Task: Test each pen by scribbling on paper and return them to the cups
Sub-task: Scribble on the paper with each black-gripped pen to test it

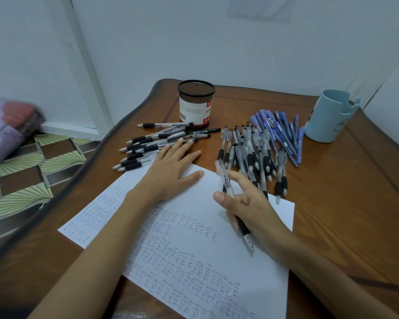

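A white paper sheet (194, 238) covered in small scribbles lies on the wooden table (343, 203). My left hand (171, 169) rests flat on the sheet's upper edge, fingers straight. My right hand (247, 208) holds a clear pen with a black grip (244, 229), its tip down near the paper. A pile of clear black-grip pens (148, 146) lies left of centre. Another pile of black pens (251, 153) lies to the right, with blue pens (279, 132) beside it. A black mesh cup (195, 102) and a light blue cup (327, 116) stand at the back.
White walls close in behind and to the right of the table. On the left, beyond the table's curved edge, is a patterned floor (32, 162) and a pink and purple bundle (7, 125). Bare wood shows at the right front.
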A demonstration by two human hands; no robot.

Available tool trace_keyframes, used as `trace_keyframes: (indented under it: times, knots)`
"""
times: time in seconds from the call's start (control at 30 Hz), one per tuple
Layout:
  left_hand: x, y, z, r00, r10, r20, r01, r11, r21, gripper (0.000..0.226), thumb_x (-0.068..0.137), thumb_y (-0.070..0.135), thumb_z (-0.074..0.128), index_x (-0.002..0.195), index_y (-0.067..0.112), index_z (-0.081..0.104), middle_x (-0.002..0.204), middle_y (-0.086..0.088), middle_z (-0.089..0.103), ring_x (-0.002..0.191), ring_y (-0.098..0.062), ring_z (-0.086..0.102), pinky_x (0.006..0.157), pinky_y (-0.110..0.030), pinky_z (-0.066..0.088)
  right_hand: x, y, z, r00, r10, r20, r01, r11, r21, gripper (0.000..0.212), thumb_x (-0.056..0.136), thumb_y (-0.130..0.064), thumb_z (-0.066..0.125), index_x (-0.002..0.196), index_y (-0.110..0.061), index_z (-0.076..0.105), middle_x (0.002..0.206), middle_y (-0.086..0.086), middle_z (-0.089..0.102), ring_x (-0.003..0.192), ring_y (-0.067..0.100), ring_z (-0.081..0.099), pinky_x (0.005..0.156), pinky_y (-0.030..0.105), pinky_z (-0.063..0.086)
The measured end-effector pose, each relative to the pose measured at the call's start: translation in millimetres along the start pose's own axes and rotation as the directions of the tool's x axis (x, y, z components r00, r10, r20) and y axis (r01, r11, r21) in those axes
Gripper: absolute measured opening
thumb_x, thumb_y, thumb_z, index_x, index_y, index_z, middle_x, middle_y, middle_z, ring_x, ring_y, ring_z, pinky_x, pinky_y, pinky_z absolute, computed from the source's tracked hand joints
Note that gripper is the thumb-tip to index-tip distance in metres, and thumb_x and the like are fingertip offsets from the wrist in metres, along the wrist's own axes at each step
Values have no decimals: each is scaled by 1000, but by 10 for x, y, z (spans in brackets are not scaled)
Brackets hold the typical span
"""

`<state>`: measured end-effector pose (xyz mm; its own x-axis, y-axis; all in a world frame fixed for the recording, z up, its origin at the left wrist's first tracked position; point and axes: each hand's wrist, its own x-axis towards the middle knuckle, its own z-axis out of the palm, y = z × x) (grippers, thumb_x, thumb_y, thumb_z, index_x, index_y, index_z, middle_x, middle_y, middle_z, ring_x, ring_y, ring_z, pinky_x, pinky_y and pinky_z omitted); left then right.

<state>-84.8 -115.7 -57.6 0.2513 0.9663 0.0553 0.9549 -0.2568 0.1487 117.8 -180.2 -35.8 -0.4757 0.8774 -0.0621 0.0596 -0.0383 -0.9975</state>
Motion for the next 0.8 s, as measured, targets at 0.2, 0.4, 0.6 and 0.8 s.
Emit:
trace_keyframes:
  times: [0.2,0.4,0.6,0.8]
  knots:
    - [-3,5,-8,1000,-3,4,3,1000,-6,77,79,65,10,149,35,10,159,8,-6,144,-9,-14,111,-27,-15,17,3,-17,1000,-28,-11,29,999,46,37,86,-33,49,120,-22,56,44,-1,44,39,9,36,41,21,34]
    - [-10,12,-4,1000,-4,-2,4,1000,-8,71,86,66,14,149,34,11,159,8,-5,144,-9,-13,111,-28,-15,12,-15,-83,998,59,-13,-49,917,395,27,96,-16,27,104,-8,51,48,0,30,31,9,25,31,16,21]
    - [-12,19,-5,1000,-6,-8,6,1000,-3,68,89,65,16,149,34,11,159,8,-6,144,-9,-14,108,-25,-18,22,-55,-116,989,117,-89,-60,875,481,42,98,-43,28,83,-13,52,43,-2,24,28,9,20,35,20,12]
    - [-13,10,-2,1000,-8,-6,8,1000,-13,70,87,66,14,149,35,10,159,8,-6,144,-9,-14,109,-27,-17,12,-104,-147,976,14,-218,47,962,270,35,93,-38,35,86,-7,51,45,0,30,31,9,23,32,21,18]
